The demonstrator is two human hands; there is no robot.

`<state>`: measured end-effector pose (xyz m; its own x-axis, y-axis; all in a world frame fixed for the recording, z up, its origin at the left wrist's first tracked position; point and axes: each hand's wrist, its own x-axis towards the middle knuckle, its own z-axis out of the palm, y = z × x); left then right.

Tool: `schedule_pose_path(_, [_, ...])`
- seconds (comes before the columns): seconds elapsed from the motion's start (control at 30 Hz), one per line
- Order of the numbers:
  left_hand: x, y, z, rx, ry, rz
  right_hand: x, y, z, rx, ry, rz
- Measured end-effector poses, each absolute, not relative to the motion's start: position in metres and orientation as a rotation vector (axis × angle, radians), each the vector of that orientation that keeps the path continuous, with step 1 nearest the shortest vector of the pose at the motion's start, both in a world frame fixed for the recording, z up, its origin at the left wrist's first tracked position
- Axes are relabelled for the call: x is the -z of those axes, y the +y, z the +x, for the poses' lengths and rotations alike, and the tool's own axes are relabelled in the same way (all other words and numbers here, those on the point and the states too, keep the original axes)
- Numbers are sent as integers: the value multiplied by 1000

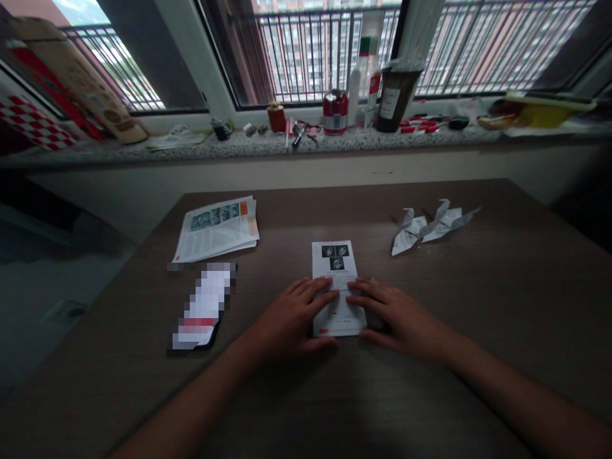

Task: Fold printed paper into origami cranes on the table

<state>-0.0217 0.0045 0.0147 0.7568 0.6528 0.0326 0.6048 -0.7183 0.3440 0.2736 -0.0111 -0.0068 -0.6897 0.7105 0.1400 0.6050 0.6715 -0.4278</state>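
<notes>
A narrow printed sheet of paper, perhaps folded, lies flat on the brown table, with small dark pictures near its far end. My left hand rests on its left side, fingers stretched out over the print. Across from it, my right hand lies on the right side with its fingers spread. The fingertips of both hands nearly meet at the paper's middle, and both thumbs are near its close edge. Beyond my right hand stand two folded paper cranes, side by side.
A stack of printed pages lies at the back left, with a phone in front of it. Along the stone windowsill stand a red can, a bottle, a dark cup and several small items.
</notes>
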Motion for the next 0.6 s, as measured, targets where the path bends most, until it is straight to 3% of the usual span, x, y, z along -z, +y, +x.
schedule_pose_path(0.6, [-16,8,-35,-293,1024,2668,3,-13,269,-492,-2584,-1004])
